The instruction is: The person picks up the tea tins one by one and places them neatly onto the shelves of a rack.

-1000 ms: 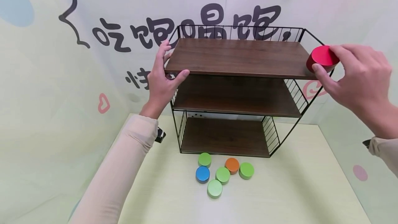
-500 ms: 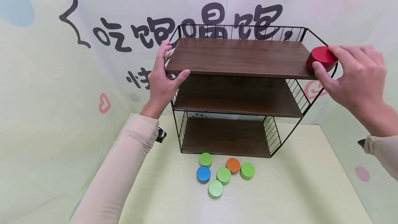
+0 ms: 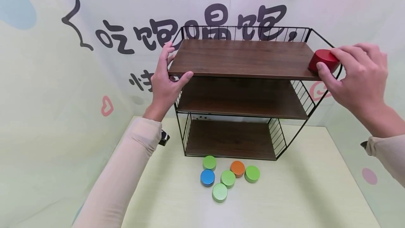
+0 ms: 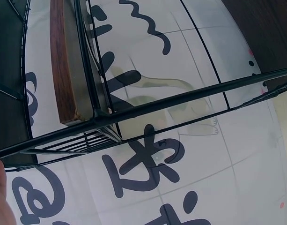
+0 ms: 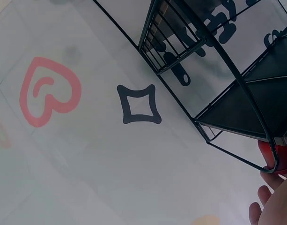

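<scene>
A black wire-frame shelf rack (image 3: 246, 59) with three dark wood boards stands before me. My left hand (image 3: 167, 80) grips the left end of its top board, thumb over the front edge and fingers around the side. At the right end of that board, my right hand (image 3: 362, 73) pinches a red cylinder (image 3: 321, 62) between thumb and fingers. In the right wrist view the red cylinder (image 5: 284, 160) shows behind the frame's corner rod, the hand (image 5: 281, 201) just below it. Only a bit of the left hand (image 4: 2, 201) shows in the left wrist view.
Several similar short cylinders lie on the pale table (image 3: 284, 200) in front of the rack: an orange one (image 3: 237, 168), a blue one (image 3: 207, 177) and green ones, such as a pale green one (image 3: 219, 192). Printed cloth walls (image 3: 79, 97) stand behind and at both sides.
My right hand has moved slightly left with the red cylinder, further onto the top board's right end. The left hand keeps its grip on the rack.
</scene>
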The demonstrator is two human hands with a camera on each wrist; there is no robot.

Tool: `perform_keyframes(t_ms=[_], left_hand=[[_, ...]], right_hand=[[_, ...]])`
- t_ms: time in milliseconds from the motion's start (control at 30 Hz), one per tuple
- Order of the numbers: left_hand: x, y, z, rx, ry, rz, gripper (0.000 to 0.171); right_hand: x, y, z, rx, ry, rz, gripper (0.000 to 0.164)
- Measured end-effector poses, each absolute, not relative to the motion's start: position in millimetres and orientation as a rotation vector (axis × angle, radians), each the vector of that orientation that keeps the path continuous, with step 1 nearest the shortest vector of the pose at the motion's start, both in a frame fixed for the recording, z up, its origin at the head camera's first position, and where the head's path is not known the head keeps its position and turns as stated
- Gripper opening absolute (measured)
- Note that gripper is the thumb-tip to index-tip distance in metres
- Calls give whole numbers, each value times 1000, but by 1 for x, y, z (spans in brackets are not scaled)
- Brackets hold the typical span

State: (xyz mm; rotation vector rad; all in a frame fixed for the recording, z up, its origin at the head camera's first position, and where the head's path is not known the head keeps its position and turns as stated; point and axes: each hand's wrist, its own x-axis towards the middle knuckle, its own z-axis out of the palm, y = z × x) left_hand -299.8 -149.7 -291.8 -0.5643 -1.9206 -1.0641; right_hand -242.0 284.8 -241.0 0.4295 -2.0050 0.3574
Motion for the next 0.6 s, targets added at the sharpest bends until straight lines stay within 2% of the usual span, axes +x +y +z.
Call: perform_keyframes(t_ms=[333, 600], left_hand=[[-300, -149, -293, -558, -1934, -1080, 88], [-300, -148, -292, -565, -1917, -1071, 87]], right_hand=[[-238, 284, -243, 383, -1995, 406, 63], [-216, 274, -252, 300, -1830, 507, 61]])
